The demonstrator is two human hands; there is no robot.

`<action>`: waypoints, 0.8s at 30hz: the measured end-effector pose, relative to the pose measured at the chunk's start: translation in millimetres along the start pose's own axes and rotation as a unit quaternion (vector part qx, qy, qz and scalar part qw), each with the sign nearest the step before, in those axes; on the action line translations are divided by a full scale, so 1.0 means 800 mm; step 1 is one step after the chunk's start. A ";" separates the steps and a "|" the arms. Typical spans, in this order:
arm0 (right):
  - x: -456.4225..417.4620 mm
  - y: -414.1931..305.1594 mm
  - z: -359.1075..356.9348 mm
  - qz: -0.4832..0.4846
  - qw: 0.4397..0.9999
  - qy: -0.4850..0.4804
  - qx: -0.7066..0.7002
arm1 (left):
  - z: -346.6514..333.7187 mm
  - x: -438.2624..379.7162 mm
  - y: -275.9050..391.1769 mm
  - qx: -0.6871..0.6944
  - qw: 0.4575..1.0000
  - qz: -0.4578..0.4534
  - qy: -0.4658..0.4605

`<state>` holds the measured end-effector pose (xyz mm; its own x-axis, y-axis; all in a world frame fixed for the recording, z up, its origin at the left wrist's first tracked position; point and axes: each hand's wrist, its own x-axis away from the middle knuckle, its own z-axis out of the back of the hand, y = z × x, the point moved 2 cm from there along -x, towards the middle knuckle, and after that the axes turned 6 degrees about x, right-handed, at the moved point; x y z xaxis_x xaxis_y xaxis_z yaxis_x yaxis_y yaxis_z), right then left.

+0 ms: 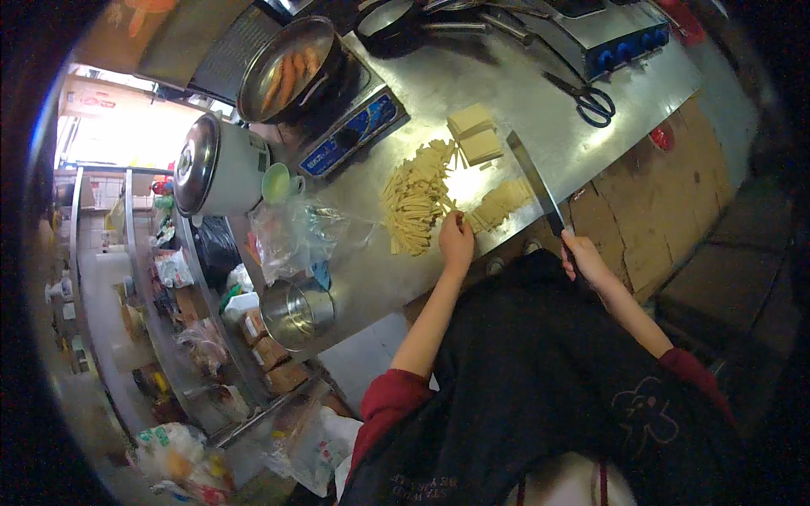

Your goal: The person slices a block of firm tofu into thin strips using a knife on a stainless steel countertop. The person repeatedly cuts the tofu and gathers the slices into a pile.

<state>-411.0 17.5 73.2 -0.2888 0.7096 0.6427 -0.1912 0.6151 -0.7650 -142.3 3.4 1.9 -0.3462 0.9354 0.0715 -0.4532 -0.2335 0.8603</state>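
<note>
My right hand (582, 253) grips the handle of a broad-bladed kitchen knife (533, 174), its blade pointing away from me beside the counter's front edge. Close to the blade lies a row of cut pale-yellow strips (506, 201), likely tofu sheet. My left hand (457, 243) is between that row and a larger heap of the same strips (414, 199). Its fingers are curled at the strips; whether any are pinched is hidden. Behind the row rest two stacks of uncut square sheets (474, 134) on the steel counter (373, 278).
Scissors (588, 104) lie to the right, near a burner unit with blue knobs (623, 54). At the back left, a pan of reddish-brown food (291, 73) sits on a portable stove (351, 133). A lidded pot (218, 167), plastic bags (294, 234) and a steel bowl (297, 314) stand left.
</note>
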 end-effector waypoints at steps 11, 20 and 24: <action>0.011 0.016 0.094 -0.050 0.987 0.114 -0.102 | -0.089 -0.031 0.099 -0.222 0.902 -0.359 -0.090; 0.023 0.042 0.109 -0.069 0.979 0.148 -0.121 | -0.126 -0.052 0.042 -0.318 0.781 -0.489 -0.223; 0.024 0.048 0.102 -0.080 0.981 0.145 -0.102 | -0.063 -0.070 0.014 -0.375 0.779 -0.462 -0.201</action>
<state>-500.6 26.7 52.8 0.0149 0.6479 0.7616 -0.0114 0.7617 -0.6478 -169.4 -65.0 -17.7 0.6278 0.7689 -0.1210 -0.7608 0.6390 0.1131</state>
